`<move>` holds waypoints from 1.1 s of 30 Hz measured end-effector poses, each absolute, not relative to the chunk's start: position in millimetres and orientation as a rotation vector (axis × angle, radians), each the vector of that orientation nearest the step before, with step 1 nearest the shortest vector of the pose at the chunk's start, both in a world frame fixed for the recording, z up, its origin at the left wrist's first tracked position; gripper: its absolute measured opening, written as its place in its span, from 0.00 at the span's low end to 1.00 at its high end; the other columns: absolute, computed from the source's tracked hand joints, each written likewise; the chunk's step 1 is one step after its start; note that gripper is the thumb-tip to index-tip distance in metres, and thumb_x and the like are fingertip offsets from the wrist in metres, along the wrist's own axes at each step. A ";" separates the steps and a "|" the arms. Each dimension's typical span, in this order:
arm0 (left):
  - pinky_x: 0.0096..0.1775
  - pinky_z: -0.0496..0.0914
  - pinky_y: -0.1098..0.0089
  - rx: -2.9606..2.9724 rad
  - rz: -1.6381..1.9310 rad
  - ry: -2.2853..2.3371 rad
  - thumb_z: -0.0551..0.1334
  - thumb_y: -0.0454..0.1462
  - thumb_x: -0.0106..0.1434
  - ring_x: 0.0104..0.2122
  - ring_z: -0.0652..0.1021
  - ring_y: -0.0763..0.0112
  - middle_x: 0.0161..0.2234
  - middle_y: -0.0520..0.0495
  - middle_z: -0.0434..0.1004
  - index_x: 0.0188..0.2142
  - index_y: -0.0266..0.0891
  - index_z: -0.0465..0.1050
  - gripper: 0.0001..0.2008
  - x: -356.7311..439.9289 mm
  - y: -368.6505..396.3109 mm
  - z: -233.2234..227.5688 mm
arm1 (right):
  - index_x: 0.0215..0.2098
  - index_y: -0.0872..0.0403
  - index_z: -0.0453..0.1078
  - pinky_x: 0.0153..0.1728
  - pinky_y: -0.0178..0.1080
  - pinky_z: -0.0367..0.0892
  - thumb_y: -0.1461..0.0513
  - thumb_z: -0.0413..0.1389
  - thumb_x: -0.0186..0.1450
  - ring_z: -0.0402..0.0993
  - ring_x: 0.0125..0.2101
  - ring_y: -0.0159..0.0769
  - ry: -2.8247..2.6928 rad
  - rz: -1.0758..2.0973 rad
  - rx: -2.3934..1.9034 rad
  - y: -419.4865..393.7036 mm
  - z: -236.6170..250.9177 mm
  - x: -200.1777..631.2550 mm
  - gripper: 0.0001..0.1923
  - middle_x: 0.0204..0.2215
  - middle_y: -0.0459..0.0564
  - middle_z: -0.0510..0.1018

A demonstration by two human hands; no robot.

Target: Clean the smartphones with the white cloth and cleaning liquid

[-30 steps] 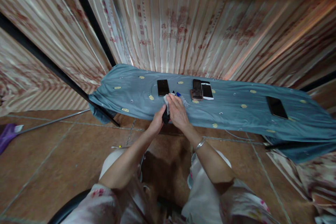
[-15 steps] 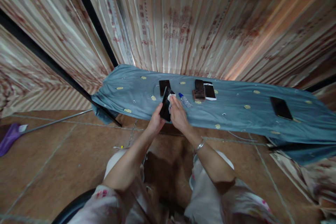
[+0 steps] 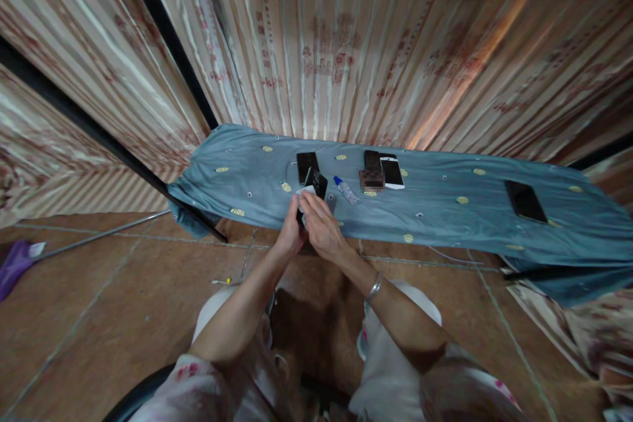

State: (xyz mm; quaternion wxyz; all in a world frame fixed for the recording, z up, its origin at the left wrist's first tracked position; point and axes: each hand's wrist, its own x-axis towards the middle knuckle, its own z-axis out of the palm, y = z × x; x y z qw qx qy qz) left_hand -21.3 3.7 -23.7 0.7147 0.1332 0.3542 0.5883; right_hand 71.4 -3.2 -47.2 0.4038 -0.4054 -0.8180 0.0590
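My left hand [image 3: 289, 237] grips a black phone [image 3: 318, 183] held upright over the near edge of a blue-grey cloth [image 3: 435, 211]. My right hand [image 3: 319, 227] presses a small white wipe [image 3: 304, 192] against the phone's side. The phone's lower part is hidden behind my fingers. A small clear bottle with a blue cap [image 3: 345, 190] lies on the cloth just right of my hands. Another black phone [image 3: 306, 165] lies flat just beyond them.
Farther right on the cloth lie a black phone [image 3: 370, 159], a white phone [image 3: 392, 171] and, far right, a dark phone [image 3: 525, 201]. Striped curtains [image 3: 346, 46] hang behind. A purple item [image 3: 14, 260] and a thin rod [image 3: 99, 232] lie on the brown tiled floor at left.
My hands turned the black phone over and drew it slightly lower. The white wipe shifted from the phone's upper right to its left side.
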 end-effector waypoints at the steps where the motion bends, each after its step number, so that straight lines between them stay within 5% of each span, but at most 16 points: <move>1: 0.59 0.64 0.68 0.313 1.309 0.777 0.53 0.43 0.69 0.57 0.73 0.66 0.47 0.47 0.81 0.45 0.39 0.78 0.17 -19.2 2.3 -25.4 | 0.65 0.61 0.58 0.65 0.51 0.57 0.66 0.37 0.71 0.55 0.66 0.42 -2.058 0.145 -1.054 0.3 -46.5 74.8 0.26 0.63 0.61 0.64; 8: 0.52 0.71 0.61 0.377 1.139 0.769 0.58 0.37 0.65 0.50 0.78 0.59 0.40 0.42 0.83 0.40 0.33 0.78 0.12 -10.8 -5.7 -29.1 | 0.68 0.58 0.52 0.66 0.54 0.51 0.66 0.38 0.70 0.49 0.68 0.41 -1.977 0.151 -1.261 23.5 -46.3 101.3 0.28 0.66 0.59 0.58; 14: 0.36 0.76 0.65 0.371 1.050 0.811 0.56 0.38 0.67 0.31 0.80 0.67 0.34 0.45 0.82 0.39 0.35 0.77 0.12 -12.4 -7.3 -28.5 | 0.68 0.60 0.50 0.66 0.53 0.50 0.67 0.36 0.69 0.48 0.68 0.39 -1.911 0.172 -1.321 35.2 -50.7 113.2 0.29 0.66 0.60 0.58; 33: 0.46 0.71 0.69 0.235 1.251 0.791 0.59 0.42 0.64 0.39 0.81 0.68 0.34 0.48 0.83 0.38 0.37 0.78 0.13 -36.0 21.3 -32.8 | 0.65 0.57 0.60 0.64 0.51 0.59 0.68 0.38 0.69 0.59 0.63 0.41 -2.044 0.228 -1.102 3.6 -60.5 83.9 0.27 0.61 0.58 0.67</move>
